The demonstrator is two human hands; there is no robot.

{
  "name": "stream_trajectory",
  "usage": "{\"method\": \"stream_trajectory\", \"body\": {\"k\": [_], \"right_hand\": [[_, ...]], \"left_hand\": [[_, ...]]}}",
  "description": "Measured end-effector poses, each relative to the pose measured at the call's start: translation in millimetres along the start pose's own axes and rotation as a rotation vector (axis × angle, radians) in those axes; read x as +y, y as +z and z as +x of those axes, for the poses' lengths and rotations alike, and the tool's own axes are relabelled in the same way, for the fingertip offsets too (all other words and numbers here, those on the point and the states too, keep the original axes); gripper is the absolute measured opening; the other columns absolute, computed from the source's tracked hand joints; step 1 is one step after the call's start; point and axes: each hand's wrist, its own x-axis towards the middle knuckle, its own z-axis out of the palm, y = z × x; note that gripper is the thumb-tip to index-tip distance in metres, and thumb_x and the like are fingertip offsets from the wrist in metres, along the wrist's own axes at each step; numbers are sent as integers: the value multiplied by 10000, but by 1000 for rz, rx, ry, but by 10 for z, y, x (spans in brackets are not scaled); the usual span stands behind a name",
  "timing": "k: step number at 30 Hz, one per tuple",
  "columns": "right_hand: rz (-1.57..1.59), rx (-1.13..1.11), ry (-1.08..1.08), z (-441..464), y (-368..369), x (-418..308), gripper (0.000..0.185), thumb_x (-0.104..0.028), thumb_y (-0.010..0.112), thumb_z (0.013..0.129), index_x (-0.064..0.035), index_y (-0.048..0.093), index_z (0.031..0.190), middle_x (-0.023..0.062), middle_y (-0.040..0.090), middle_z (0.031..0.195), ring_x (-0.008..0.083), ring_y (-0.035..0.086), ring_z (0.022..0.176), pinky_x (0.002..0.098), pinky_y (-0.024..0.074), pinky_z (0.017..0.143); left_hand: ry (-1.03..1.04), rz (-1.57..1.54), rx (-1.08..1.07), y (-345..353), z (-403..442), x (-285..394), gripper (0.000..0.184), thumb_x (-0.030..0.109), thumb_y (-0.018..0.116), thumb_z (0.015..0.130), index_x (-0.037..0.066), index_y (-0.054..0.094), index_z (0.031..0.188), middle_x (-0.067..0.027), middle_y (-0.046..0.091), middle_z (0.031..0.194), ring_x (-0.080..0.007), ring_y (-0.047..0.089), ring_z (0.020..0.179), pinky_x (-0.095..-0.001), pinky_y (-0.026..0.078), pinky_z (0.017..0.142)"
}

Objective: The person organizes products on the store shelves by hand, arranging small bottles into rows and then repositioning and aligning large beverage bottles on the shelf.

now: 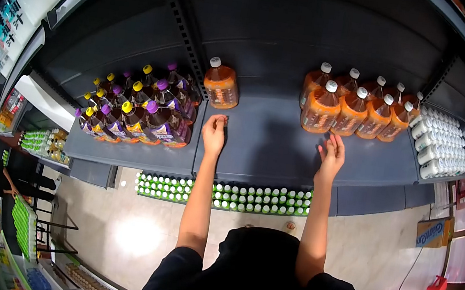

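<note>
My left hand [214, 134] is over the dark shelf [261, 149], its fingers curled together with nothing visible in them. Just behind it stands a single bottle of orange-brown drink [222, 88] with a white cap, apart from the fingers. My right hand [332, 157] is open, thumb and fingers apart, close in front of a group of similar orange-brown bottles [320, 112]. Those bottles stand upright in two rows, all white-capped. Whether the right fingertips touch the nearest bottle, I cannot tell.
Purple- and yellow-capped bottles [156, 120] crowd the shelf's left part. White bottles [441, 146] fill its right end. Green bottles with white caps [249, 199] line up below the front edge. A person [7, 180] is beside a cart at far left. A cardboard box [433, 233] lies right.
</note>
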Motion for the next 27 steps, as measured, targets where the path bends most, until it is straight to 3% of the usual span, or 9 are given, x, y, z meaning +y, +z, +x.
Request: {"method": "stream_trajectory", "body": {"k": [5, 9, 11, 14, 19, 20, 25, 27], "right_hand": [[-21, -91, -18, 147, 39, -81, 434, -144, 610, 1048, -49, 538, 1465, 92, 612, 1410, 170, 604, 1225, 310, 520, 961], [-30, -169, -26, 349, 23, -58, 427, -141, 606, 1049, -51, 546, 1462, 86, 629, 1385, 154, 607, 1215, 300, 499, 963], [-100, -215, -27, 330, -5, 15, 418, -133, 602, 1047, -48, 553, 1454, 81, 637, 1365, 149, 609, 1204, 298, 499, 967], [-101, -208, -81, 388, 21, 202, 411, -80, 597, 1032, -40, 562, 1440, 74, 614, 1373, 153, 613, 1185, 302, 497, 988], [-212, -124, -207, 393, 29, 136, 477, -1, 636, 1002, 4, 524, 1466, 123, 590, 1409, 217, 596, 1260, 347, 475, 1084], [-128, -161, -130, 436, -10, 112, 515, 3, 646, 999, 16, 501, 1493, 145, 573, 1448, 247, 557, 1334, 347, 463, 1105], [-194, -392, -116, 698, -309, 210, 560, -91, 722, 972, -13, 524, 1491, 116, 540, 1477, 204, 522, 1360, 339, 478, 1062], [-421, -414, -172, 637, -294, -1, 657, -193, 758, 957, -9, 476, 1522, 140, 519, 1453, 251, 535, 1330, 356, 479, 1049]], "left_hand": [[-36, 167, -3, -31, -18, 61, 215, 158, 628, 1048, -42, 705, 1051, -62, 735, 924, -119, 658, 854, -269, 528, 777], [34, -102, 28, 123, -116, 502, 282, 214, 662, 1044, -17, 674, 1206, -57, 723, 1025, -103, 649, 865, -247, 526, 734], [-22, -171, 26, 392, -287, 955, 267, 153, 673, 1032, -32, 659, 1223, -60, 725, 1058, -88, 647, 906, -235, 522, 808], [-20, -168, -80, 885, -486, 1106, 298, 120, 695, 1010, -24, 649, 1267, -67, 702, 1154, -94, 637, 969, -235, 514, 842], [-32, -23, -198, 1591, -685, 1098, 502, 152, 740, 966, 18, 580, 1423, -144, 613, 1395, -225, 604, 1236, -333, 519, 969], [-55, -45, -229, 1679, -702, 1137, 566, 180, 746, 960, 29, 543, 1467, -152, 596, 1443, -270, 583, 1303, -378, 495, 1033], [-80, -20, -354, 1946, -754, 1127, 668, 234, 732, 973, 39, 460, 1551, -206, 523, 1541, -317, 509, 1419, -434, 433, 1129], [-69, -49, -401, 2079, -818, 1125, 723, 267, 719, 986, 52, 389, 1593, -202, 502, 1563, -321, 486, 1442, -448, 413, 1146]]}}
